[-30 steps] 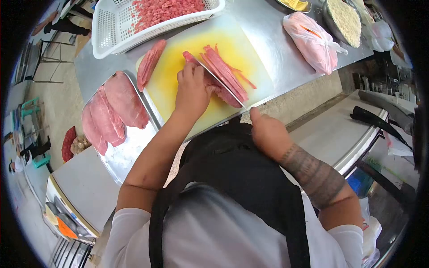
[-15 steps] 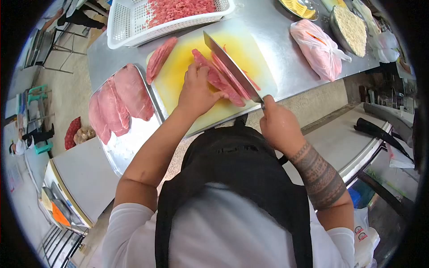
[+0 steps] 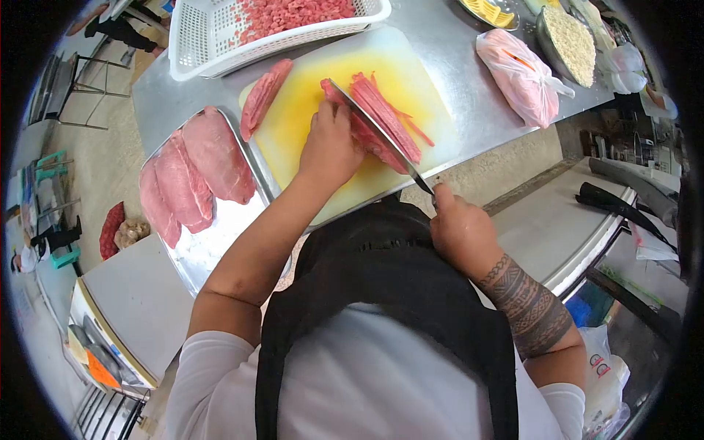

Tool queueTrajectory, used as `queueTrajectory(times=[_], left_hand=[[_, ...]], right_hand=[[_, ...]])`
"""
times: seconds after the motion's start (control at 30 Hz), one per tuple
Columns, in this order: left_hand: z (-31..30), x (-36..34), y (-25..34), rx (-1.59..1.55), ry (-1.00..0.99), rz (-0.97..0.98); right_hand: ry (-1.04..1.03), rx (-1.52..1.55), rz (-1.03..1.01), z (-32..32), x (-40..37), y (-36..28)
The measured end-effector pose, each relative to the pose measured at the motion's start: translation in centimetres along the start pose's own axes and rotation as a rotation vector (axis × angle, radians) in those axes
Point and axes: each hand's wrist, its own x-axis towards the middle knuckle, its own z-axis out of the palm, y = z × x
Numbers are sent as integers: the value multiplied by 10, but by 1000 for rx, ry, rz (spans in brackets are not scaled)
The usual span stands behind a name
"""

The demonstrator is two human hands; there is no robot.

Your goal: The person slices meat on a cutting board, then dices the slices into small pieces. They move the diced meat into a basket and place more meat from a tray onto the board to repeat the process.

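Note:
On the yellow-stained cutting board (image 3: 290, 158), my left hand (image 3: 331, 147) presses a piece of meat (image 3: 375, 150) with bent fingers. My right hand (image 3: 463, 229) is closed round the handle of a large knife (image 3: 383, 134), its blade lying along the right side of that piece. Cut strips of meat (image 3: 385, 110) rest side by side just right of the blade. Another chunk of meat (image 3: 265, 99) sits at the board's upper left. A metal tray (image 3: 192, 260) left of the board holds large raw slabs (image 3: 215, 154).
Beyond the board stands a white basket (image 3: 194, 48) of diced meat. A tied plastic bag (image 3: 517, 77), a bowl of pale crumbs (image 3: 568, 45) and a bowl of yellow slices (image 3: 488, 13) are at the right. A person (image 3: 121, 29) is at the far upper left.
The knife blade has shifted left onto the held piece, its tip lower in view. More strips now lie together to its right. My left hand's fingers are drawn back slightly.

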Motion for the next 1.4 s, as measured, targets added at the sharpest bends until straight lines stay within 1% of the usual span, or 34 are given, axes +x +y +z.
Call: queueTrajectory(times=[0.1, 0.17, 0.27, 0.4, 0.5, 0.57, 0.6, 0.63, 0.7, 0.8, 0.9, 1.0, 1.1, 1.17, 1.2, 1.27, 1.3, 1.4], left_hand=[[7, -4, -3, -15, 6, -14], [6, -1, 0, -47, 21, -27], [10, -3, -6, -40, 28, 20], [16, -4, -14, -21, 43, 37], [16, -4, -10, -43, 86, 33], [17, -3, -9, -56, 66, 7], [18, 0, -11, -36, 86, 25], [19, 1, -14, -14, 102, 42], [19, -2, -11, 5, 122, 67], [18, -2, -9, 5, 137, 73], [21, -4, -7, 9, 120, 53], [17, 0, -6, 18, 103, 41], [15, -3, -3, 27, 76, 3], [9, -2, 1, -4, 58, -25], [12, -4, 0, 8, 76, -6], [18, -2, -6, 36, 121, 33], [16, -2, -4, 48, 103, 15], [14, -1, 1, 59, 68, -33]], right_hand=[[-60, -63, 51, 0, 4, -8], [-70, -42, 35, 4, 12, -8], [-94, -27, 36, 8, 32, -13], [-121, -27, 41, 13, 63, -26], [-39, 96, -13, 35, 78, -18], [11, 120, -41, 37, 89, -22], [45, 130, -64, 36, 96, -25], [29, 124, -60, 28, 98, -31], [-11, 116, -45, 5, 98, -40], [-145, 76, 67, -13, 45, -33], [-147, 58, 70, -11, 28, -23], [-128, 33, 84, 17, 51, -20], [-17, 108, 1, 44, 68, -6], [-59, 104, 10, 40, 81, -11], [-77, 105, 15, 36, 82, -14], [-53, 143, -3, 20, 64, -13], [-44, 162, -13, 12, 52, -13], [-275, 76, 139, -5, 25, -7]])
